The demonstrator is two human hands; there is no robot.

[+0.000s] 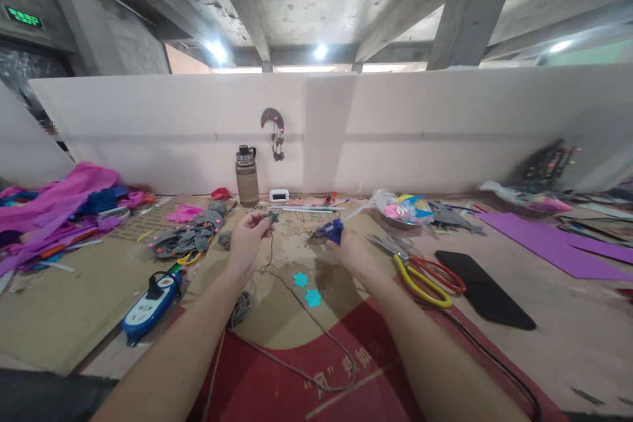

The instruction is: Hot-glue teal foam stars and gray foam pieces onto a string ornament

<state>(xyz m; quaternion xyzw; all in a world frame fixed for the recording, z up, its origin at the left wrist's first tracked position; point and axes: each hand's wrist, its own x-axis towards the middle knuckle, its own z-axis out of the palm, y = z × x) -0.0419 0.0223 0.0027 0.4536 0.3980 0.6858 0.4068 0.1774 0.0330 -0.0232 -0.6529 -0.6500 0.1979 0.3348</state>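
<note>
My left hand (247,241) is closed in a pinch on a small dark piece (272,216) from which a thin grey string (297,300) hangs down across the cardboard. My right hand (349,250) grips a blue glue gun (330,231), whose nozzle points left toward the pinched piece. Two small teal foam flowers (306,289) lie on the cardboard between my forearms. A black cord (494,359) lies along my right arm.
Yellow and red scissors (428,277) and a black phone (484,289) lie to the right. A blue power strip (151,303), grey felt shapes (185,237), a water bottle (246,177), pink fabric (54,204) and purple foam sheets (554,241) surround the work area.
</note>
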